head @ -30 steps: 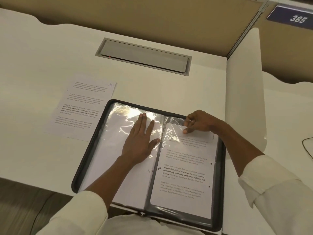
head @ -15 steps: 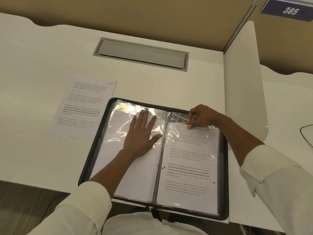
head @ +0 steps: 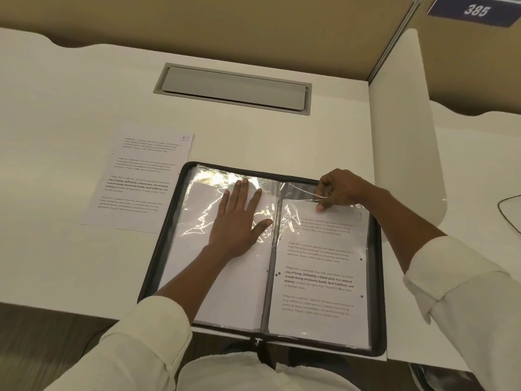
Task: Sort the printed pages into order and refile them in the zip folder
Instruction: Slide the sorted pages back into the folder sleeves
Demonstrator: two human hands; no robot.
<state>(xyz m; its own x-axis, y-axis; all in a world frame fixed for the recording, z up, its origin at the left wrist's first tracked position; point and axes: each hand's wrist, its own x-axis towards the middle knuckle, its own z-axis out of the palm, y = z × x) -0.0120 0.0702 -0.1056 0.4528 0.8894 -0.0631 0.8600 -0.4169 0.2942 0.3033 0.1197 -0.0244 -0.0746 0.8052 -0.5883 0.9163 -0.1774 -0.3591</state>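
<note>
While left grip lies flat on glossy zip folder (open, black-edged), right grip pinches clear sleeve.

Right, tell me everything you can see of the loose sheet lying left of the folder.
The loose sheet is white paper, lying flat and face up on the white desk, slightly askew. It carries four printed blocks of text, the third partly bold, and a handwritten 10 in its top right corner. Its lower right edge meets the black rim of the zip folder; whether it runs underneath cannot be told. Nothing else touches it.
</note>
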